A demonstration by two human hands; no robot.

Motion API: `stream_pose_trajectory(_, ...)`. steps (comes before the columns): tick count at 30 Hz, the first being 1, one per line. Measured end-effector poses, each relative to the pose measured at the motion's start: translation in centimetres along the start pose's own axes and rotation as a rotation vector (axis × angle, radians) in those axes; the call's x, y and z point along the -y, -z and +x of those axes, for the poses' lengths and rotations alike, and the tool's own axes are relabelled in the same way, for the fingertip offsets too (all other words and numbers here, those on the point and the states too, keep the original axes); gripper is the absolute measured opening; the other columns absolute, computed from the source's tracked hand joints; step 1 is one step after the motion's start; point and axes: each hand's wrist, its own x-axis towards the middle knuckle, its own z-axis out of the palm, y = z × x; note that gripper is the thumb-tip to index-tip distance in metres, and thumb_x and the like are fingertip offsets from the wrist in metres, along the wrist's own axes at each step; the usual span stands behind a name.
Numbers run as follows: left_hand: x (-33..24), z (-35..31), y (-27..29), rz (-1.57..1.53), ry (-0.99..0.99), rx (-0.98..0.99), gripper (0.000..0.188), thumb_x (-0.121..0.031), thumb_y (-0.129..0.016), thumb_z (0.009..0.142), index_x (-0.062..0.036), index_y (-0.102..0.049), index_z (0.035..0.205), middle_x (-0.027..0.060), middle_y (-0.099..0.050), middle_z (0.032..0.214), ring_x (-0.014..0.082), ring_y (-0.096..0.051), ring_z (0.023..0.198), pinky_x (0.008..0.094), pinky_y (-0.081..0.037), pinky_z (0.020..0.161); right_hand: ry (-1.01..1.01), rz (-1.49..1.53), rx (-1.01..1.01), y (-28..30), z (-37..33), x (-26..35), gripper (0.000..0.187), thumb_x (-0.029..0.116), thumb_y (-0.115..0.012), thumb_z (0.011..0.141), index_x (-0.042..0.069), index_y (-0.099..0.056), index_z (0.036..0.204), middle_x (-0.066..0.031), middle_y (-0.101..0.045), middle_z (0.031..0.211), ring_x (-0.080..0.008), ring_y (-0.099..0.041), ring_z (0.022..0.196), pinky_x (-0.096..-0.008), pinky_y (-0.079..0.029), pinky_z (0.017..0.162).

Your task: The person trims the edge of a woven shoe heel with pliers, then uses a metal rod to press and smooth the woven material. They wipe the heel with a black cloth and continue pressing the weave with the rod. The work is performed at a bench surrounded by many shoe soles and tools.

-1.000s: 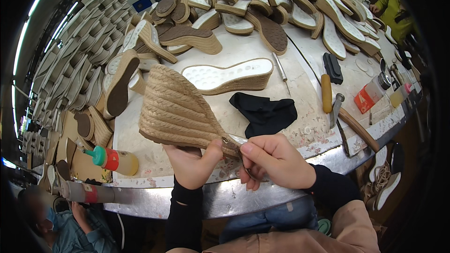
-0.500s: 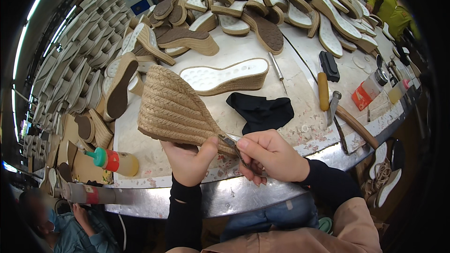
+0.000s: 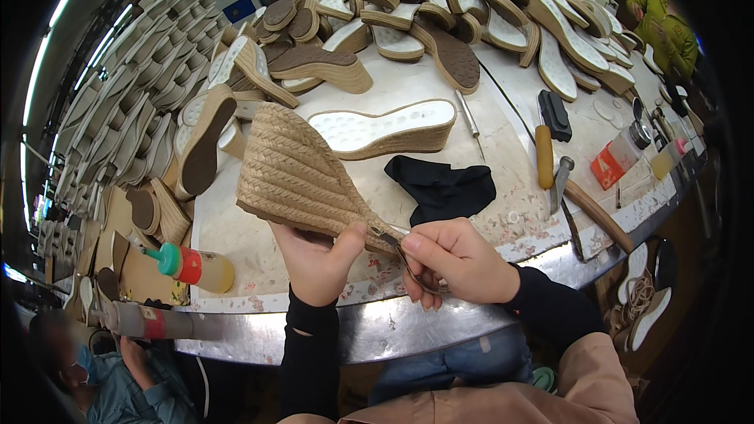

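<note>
My left hand (image 3: pixel 320 263) grips a woven-rope wedge shoe sole (image 3: pixel 294 169) from below, thumb on its thin toe end. The thick heel is raised to the upper left and the braided side faces me. Closed beside that toe end is my right hand (image 3: pixel 463 263), holding a small dark metal tool that looks like scissors (image 3: pixel 383 237), its tip against the sole's edge. My fingers hide most of the tool. Beyond my hands lie a black cloth (image 3: pixel 440 188) and another wedge sole (image 3: pixel 385 127) with a white dimpled top.
A heap of wedge soles (image 3: pixel 448 55) covers the far table, with racked soles (image 3: pixel 133 86) at left. Glue bottles (image 3: pixel 196 267) stand near left. At right are an awl (image 3: pixel 470 116), a yellow-handled tool (image 3: pixel 543 157), a hammer (image 3: pixel 597 214) and a red-labelled bottle (image 3: pixel 619 159). Other people sit nearby.
The sole has shifted slightly right and tipped a little in my left hand. My right hand and the tool stay at its toe end, the tool turned slightly.
</note>
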Motion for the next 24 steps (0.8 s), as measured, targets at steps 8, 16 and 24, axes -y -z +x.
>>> stream_pose_trajectory(8,-0.3,-0.1,-0.1,0.004,-0.001,0.039,0.066,0.005,-0.060,0.065,0.0020,-0.034,0.125,0.0162,-0.049,0.118,0.0190,-0.054,0.099,0.0314,-0.046,0.085,0.075,0.059,-0.091,0.0,-0.7,1.1,0.036,0.026,-0.043,0.098,-0.001,-0.053,0.076,-0.0092,-0.061,0.065,-0.0109,-0.058,0.053,-0.0231,-0.049,0.050)
stream_pose_trajectory(16,0.0,0.0,0.1,-0.032,-0.007,0.054,0.067,0.004,-0.061,0.064,0.0024,-0.034,0.125,0.0162,-0.048,0.118,0.0186,-0.054,0.097,0.0313,-0.048,0.084,-0.022,-0.250,-0.005,1.3,-1.1,2.1,0.036,0.023,-0.045,0.098,-0.002,-0.057,0.076,-0.0061,-0.062,0.065,-0.0087,-0.057,0.056,-0.0217,-0.047,0.052)
stream_pose_trajectory(24,-0.2,-0.1,0.0,-0.043,0.012,0.071,0.066,0.003,-0.063,0.063,0.0028,-0.037,0.124,0.0150,-0.048,0.117,0.0179,-0.053,0.098,0.0309,-0.047,0.084,0.081,-0.350,-0.048,1.0,-0.7,1.4,0.035,0.020,-0.046,0.096,-0.003,-0.060,0.073,-0.0066,-0.061,0.063,-0.0094,-0.057,0.057,-0.0244,-0.047,0.054)
